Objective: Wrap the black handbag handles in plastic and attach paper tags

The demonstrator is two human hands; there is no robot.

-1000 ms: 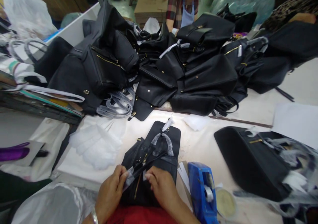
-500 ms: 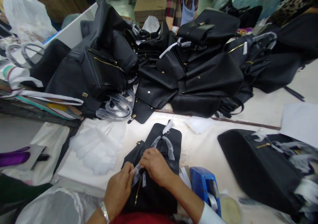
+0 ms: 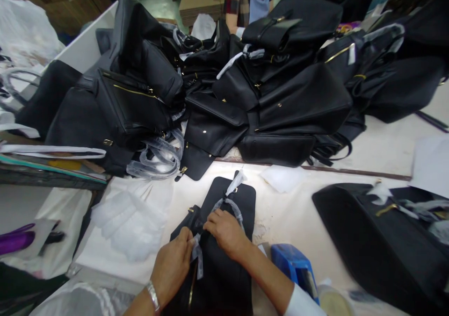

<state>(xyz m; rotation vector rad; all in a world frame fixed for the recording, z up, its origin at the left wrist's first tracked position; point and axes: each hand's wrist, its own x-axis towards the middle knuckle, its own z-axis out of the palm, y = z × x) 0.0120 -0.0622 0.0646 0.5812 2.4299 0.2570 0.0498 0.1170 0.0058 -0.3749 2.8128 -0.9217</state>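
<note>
A black bag lies in front of me on the white table, its flap spread away from me. Clear plastic wrap covers its handle loop, and a white strip is tied above it. My left hand, with a silver bracelet at the wrist, is closed on a strip of clear plastic at the bag's left side. Just right of it, my right hand has its fingers pinched together over the bag below the handle; what they grip is hidden.
Several black bags are heaped along the far side. A blue tape dispenser stands to the right, near another black bag. Thin white sheets lie to the left. A person in a plaid sleeve stands beyond the heap.
My hands have moved slightly apart, the right one a little to the right. More of the plastic strip hangs below my left hand. The whole view has shifted slightly.
</note>
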